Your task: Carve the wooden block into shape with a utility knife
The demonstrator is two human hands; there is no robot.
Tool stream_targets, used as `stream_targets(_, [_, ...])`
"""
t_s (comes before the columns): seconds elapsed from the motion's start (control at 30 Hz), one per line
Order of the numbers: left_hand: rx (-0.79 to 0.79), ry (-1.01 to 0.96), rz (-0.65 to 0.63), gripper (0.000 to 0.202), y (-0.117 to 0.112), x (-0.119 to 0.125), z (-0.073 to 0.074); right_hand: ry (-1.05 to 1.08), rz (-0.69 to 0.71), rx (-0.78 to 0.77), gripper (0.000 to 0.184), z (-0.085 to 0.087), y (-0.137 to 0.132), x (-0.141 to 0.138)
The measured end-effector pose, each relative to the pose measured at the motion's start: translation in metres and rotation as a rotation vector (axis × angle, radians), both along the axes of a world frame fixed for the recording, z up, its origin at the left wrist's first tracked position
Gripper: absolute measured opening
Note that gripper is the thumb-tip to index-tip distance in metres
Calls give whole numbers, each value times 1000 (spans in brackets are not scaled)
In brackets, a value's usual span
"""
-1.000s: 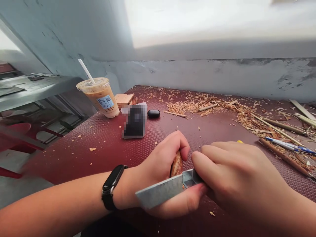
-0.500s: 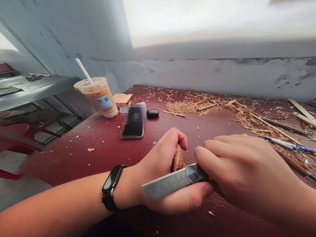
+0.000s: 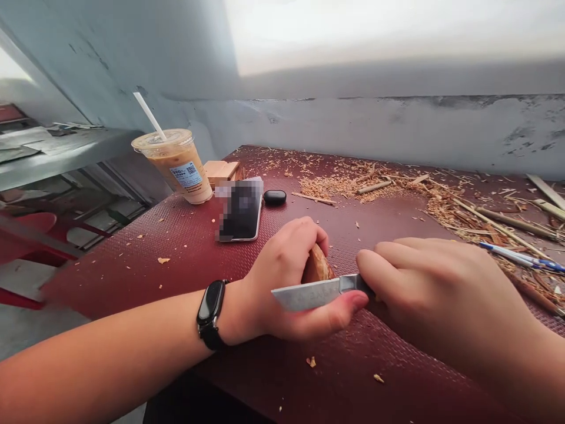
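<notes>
My left hand (image 3: pixel 293 277) is wrapped round a brown piece of wood (image 3: pixel 318 265), its fingers curled over the far side and its thumb stretched out below. Most of the wood is hidden by the hand. In my right hand (image 3: pixel 424 282), closed in a fist, is a knife (image 3: pixel 309 293). The flat steel blade points left and lies across the near side of the wood, just above my left thumb. The knife's handle is mostly covered by my fingers.
On the dark red table (image 3: pixel 185 282) stand an iced drink cup (image 3: pixel 179 168), a wooden block (image 3: pixel 220 171), a phone (image 3: pixel 242 215) and a small black case (image 3: pixel 274 197). Wood shavings (image 3: pixel 326 187) and sticks are heaped at the back and right, near pens (image 3: pixel 512 254).
The blade has shifted up and a little right, lying more level against the wood. Both hands have moved slightly, and a fresh chip lies on the table below them.
</notes>
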State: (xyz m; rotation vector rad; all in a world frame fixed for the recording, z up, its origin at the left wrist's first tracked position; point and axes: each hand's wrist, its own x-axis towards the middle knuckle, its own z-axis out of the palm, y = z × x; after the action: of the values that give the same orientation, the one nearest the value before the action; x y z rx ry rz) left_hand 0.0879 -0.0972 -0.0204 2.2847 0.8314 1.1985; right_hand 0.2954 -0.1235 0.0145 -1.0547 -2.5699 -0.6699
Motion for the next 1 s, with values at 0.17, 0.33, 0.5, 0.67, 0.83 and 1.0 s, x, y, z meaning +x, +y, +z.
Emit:
stream_targets(0.17, [-112,-42,0,35,-4,1,2,36,-50,35,27,-7,1,1])
stream_targets(0.33, [-108,-9,28,45,-1,-1,3,25,-24,-9,27,-6,1,1])
stream_targets(0.5, [-103,8,-5,51,3,-2,-2,-7,4,-105,26,-1,1,1])
stream_targets(0.67, [-113,-14,-22,49,2,-2,-3,-2,-6,-83,26,-3,3,0])
stream_targets(0.83, [-159,-58,22,44,-1,-1,-1,12,-57,7,25,-10,2,-3])
stream_targets(1.0, [-325,-183,-11,44,-2,0,-1,46,-164,82,23,-16,-5,-8])
